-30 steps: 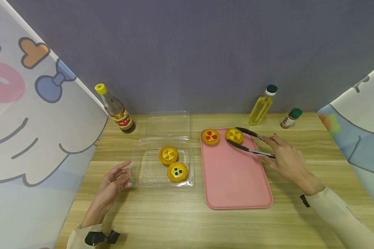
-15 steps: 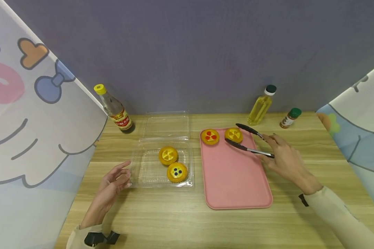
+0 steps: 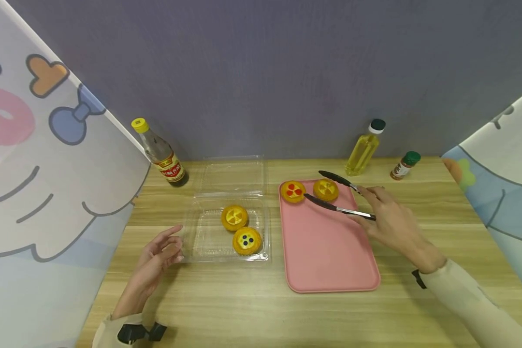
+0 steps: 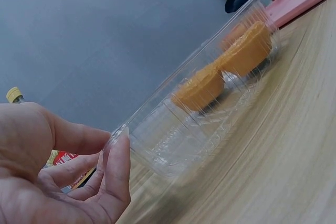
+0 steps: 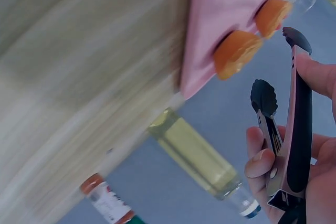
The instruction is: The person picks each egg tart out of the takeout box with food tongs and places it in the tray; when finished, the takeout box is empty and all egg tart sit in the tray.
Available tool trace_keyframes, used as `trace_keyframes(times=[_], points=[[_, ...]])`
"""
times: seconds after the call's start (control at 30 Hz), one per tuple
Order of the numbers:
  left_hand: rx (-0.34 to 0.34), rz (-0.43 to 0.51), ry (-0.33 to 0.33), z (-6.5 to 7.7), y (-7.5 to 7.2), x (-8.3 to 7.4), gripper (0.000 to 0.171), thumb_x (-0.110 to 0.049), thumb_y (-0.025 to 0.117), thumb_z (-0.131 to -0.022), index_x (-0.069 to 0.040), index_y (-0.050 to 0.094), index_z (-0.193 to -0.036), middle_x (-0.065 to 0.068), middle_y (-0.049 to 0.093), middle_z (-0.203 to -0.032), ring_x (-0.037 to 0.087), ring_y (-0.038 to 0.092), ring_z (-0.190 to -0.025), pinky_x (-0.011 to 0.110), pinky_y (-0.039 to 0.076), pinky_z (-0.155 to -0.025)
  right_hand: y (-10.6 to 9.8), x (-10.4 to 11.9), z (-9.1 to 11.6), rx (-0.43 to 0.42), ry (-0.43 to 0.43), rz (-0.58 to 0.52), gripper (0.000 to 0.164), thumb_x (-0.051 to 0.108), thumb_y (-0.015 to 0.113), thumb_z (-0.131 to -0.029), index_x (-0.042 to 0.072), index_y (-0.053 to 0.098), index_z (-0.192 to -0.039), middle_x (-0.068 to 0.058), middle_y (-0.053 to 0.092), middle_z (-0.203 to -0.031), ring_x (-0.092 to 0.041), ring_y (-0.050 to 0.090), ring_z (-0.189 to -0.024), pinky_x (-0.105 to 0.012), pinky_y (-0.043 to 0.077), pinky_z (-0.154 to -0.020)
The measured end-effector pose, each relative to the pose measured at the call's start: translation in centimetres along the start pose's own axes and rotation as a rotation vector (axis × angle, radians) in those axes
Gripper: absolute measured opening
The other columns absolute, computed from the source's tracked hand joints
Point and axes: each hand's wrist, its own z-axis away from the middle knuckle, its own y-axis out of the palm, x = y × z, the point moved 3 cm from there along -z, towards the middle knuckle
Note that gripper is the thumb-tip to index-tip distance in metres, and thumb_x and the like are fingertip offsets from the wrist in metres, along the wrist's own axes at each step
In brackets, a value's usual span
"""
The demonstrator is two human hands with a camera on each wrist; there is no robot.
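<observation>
My left hand (image 3: 158, 258) pinches the left rim of a clear plastic clamshell container (image 4: 173, 148) between thumb and finger. Its lid (image 3: 232, 176) lies folded back. Inside, at the right, sit an egg tart with yellow wedges (image 3: 234, 217) and one with blueberries (image 3: 247, 241). My right hand (image 3: 393, 224) grips black-tipped tongs (image 5: 296, 124) by their two arms, tips spread with nothing between them. They hang over the pink tray (image 3: 330, 251). On its far edge are a red-topped tart (image 3: 293, 192) and a yellow-topped tart (image 3: 326, 190); the lower tip overlaps the red one's edge in the head view.
A dark sauce bottle with a yellow cap (image 3: 167, 164) stands behind the container at the left. An oil bottle (image 3: 362, 153) and a small green-capped spice jar (image 3: 403, 166) stand behind the tray at the right. A grey wall rises at the table's back.
The tongs came off the yellow-topped tart, which stays on the tray. My right hand has lifted them slightly and moved left, toward the red-topped tart. The left hand stays put.
</observation>
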Motion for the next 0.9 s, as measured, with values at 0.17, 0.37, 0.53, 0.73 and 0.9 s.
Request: trace_keyframes(times=[0.17,0.37,0.53,0.73,0.9], points=[[-0.007,-0.002,-0.002,0.0,-0.1,0.0,0.057,-0.008,0.055,-0.108,0.001,0.032,-0.160,-0.004,0.060,-0.113,0.003,0.063,-0.085,0.017,0.059,-0.078,0.1,1.5,-0.6,0.004,-0.036,0.011,0.078,0.040,0.087,-0.084,0.004,0.056,-0.147,-0.018,0.061,-0.126,-0.035,0.066,-0.092,-0.043,0.053,-0.049],[-0.016,-0.019,0.000,0.1,-0.2,0.2,0.057,-0.008,0.056,-0.108,0.001,0.033,-0.159,-0.004,0.061,-0.112,0.003,0.063,-0.084,0.018,0.060,-0.078,0.2,2.9,-1.2,-0.028,-0.097,-0.008,0.078,0.040,0.088,-0.083,0.003,0.058,-0.145,-0.017,0.063,-0.126,-0.033,0.067,-0.087,-0.045,0.056,-0.053],[-0.027,-0.027,0.002,0.1,-0.1,0.1,0.057,-0.009,0.056,-0.108,0.001,0.034,-0.159,-0.004,0.061,-0.111,0.004,0.063,-0.083,0.019,0.060,-0.078,0.2,4.1,-1.8,-0.011,-0.128,-0.016,0.078,0.037,0.086,-0.085,0.005,0.055,-0.149,-0.019,0.061,-0.131,-0.033,0.067,-0.091,-0.045,0.057,-0.054],[-0.036,-0.038,0.010,0.1,0.0,0.0,0.057,-0.009,0.057,-0.108,0.003,0.033,-0.159,-0.004,0.061,-0.111,0.004,0.063,-0.083,0.019,0.060,-0.077,0.4,5.9,-2.6,-0.002,-0.193,-0.020,0.074,0.034,0.088,-0.084,0.003,0.058,-0.144,-0.018,0.059,-0.136,-0.026,0.065,-0.083,-0.029,0.047,-0.045],[-0.036,-0.039,0.009,0.1,0.1,-0.1,0.057,-0.009,0.057,-0.108,0.003,0.034,-0.159,-0.004,0.061,-0.111,0.004,0.063,-0.083,0.018,0.060,-0.077,0.4,7.2,-3.0,-0.025,-0.255,-0.011,0.074,0.034,0.088,-0.083,0.006,0.058,-0.144,-0.016,0.059,-0.136,-0.026,0.066,-0.086,-0.025,0.043,-0.044]])
